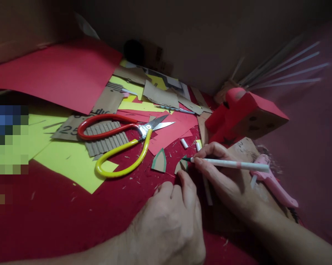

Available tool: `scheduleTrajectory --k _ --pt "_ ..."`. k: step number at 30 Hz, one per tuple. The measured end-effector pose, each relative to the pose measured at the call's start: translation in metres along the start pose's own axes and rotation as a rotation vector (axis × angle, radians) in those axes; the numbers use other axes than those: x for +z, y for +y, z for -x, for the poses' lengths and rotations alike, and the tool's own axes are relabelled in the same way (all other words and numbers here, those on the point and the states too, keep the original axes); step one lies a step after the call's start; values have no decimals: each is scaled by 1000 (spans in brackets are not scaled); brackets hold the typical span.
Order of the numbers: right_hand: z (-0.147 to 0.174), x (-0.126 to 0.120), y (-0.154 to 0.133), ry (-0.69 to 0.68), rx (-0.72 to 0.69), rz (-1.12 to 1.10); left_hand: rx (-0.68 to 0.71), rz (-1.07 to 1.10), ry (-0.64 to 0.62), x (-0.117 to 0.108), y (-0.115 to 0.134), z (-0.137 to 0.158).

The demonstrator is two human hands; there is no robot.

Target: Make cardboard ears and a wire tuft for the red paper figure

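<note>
A white felt-tip pen [232,163] with a dark tip is pinched in my right hand [223,180]. The tip touches the top edge of a small leaf-shaped cardboard piece [181,166], which has a green line along its rim. My left hand [173,217] has curled fingers, and its index finger presses that piece against the red cloth. Just left of it lies a second cardboard piece [159,162] of similar shape, outlined in green. Scissors [148,127] with one red and one yellow handle rest farther left, blades slightly apart.
A red cardboard construction [248,114] stands behind my right hand. Beside my right wrist lies a pink glue gun [276,184]. Yellow paper [69,165], a large red sheet [63,73], corrugated cardboard [107,138] and short white sticks [184,143] lie about on the red cloth [72,228].
</note>
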State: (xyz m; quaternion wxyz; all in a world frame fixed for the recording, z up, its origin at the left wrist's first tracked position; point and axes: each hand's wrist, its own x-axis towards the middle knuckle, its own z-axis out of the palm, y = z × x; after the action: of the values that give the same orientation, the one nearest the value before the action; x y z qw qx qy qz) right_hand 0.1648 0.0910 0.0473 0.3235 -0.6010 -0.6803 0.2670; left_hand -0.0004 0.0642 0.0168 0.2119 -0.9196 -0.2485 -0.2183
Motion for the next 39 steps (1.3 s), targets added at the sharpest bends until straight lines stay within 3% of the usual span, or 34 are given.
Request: scheduleTrajectory --k 6,15,28,39 --pt "-1 0 -3 -19 41 -60 -23 -4 14 0 1 0" --pt "1 2 -3 -57 -77 -3 -34 1 17 0 1 0" --pt "-5 6 -10 -131 -105 -4 -19 0 -12 0 1 -1" --pt "-4 6 -1 -116 -47 -82 -8 -13 -37 -2 0 -1"
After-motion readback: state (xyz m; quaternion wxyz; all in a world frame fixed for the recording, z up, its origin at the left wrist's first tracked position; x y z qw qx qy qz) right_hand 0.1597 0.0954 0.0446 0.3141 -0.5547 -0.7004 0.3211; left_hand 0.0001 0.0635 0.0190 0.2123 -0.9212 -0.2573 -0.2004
